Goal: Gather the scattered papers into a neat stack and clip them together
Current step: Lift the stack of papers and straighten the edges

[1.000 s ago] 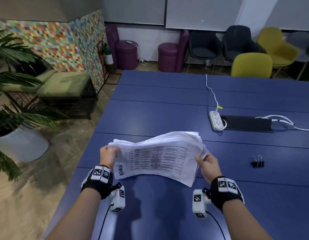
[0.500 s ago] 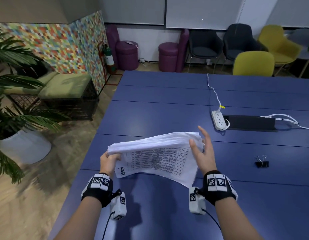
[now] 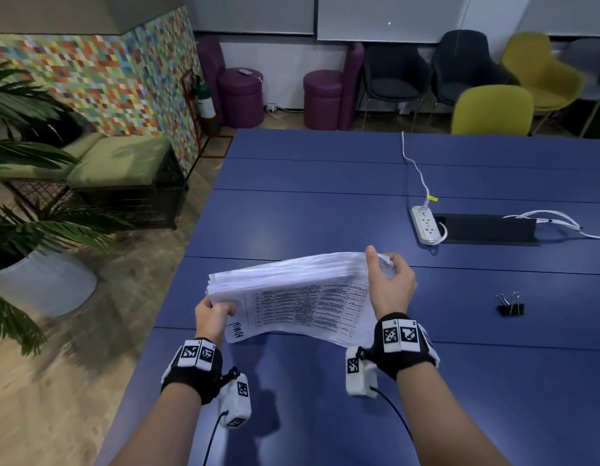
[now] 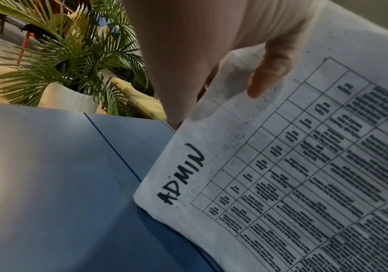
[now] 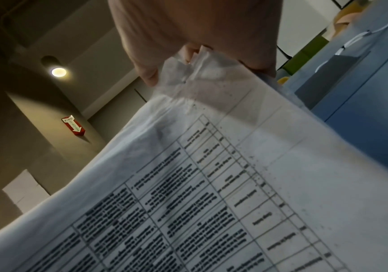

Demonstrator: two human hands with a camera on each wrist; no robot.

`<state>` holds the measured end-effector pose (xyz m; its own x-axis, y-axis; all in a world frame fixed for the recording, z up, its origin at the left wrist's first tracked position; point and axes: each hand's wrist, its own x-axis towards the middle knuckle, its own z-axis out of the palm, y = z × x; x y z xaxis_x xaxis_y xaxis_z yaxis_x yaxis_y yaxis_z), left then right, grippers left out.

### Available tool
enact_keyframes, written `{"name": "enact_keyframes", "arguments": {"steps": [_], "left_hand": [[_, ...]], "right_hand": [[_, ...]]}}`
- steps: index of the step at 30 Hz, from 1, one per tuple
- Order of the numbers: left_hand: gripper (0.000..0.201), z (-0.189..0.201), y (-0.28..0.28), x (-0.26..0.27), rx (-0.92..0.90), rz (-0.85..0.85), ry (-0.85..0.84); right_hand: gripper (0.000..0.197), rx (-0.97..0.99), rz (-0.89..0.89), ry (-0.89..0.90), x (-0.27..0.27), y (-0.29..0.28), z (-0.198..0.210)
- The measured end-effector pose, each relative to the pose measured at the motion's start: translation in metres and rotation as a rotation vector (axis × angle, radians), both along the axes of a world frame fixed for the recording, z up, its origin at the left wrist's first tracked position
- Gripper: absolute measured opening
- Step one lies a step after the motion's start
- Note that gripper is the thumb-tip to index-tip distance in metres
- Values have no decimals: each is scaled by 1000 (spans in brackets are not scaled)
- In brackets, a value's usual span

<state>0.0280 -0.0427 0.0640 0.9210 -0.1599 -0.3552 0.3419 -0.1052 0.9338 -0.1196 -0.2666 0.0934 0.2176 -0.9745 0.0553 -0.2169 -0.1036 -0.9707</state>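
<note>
1. Head view: one thick stack of papers is held above the blue table, tilted so its printed underside faces the person, with its lower edge at or just above the tabletop. The left hand grasps the stack's left end, fingers curled round the edge. The right hand grips the upper right end, thumb on the near face and fingers wrapped over the top. One black binder clip lies on the table to the right of the right hand, apart from it and from the papers. Farther back lie one white power strip and, just beside it, one black mat with white cables running off it. Behind the table stand two yellow chairs, two dark chairs and two purple stools; one potted palm stands on the floor at the left.

2. Left wrist view: the left hand's fingers press on the sheet's printed face near its corner. The page carries a ruled table and the handwritten word "ADMIN". The corner hangs just over the table.

3. Right wrist view: the right hand pinches the crumpled upper corner of the stack; one ceiling light shows beyond.
</note>
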Motion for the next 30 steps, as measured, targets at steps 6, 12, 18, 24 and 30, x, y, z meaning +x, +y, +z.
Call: {"name": "enact_keyframes", "arguments": {"steps": [6,12,18,24,30], "left_hand": [[26,-10,2,5,-4,8,4],[13,-19,-2,14,10,-44,-2],[12,-34,3,16,182,-165,-181],[23,-29,-3,26,248,-168,-181],[28,34,-18,62,22,-123,-215]], "right_hand": [[19,-56,26,-60,-11,1,-5],[40,-75,108,-64,-33,1,-19],[59,96,397,-89,-63,9,-34],[28,415,348,-45,-54,20,-55],[11,196,460,-154,-17,-13,20]]}}
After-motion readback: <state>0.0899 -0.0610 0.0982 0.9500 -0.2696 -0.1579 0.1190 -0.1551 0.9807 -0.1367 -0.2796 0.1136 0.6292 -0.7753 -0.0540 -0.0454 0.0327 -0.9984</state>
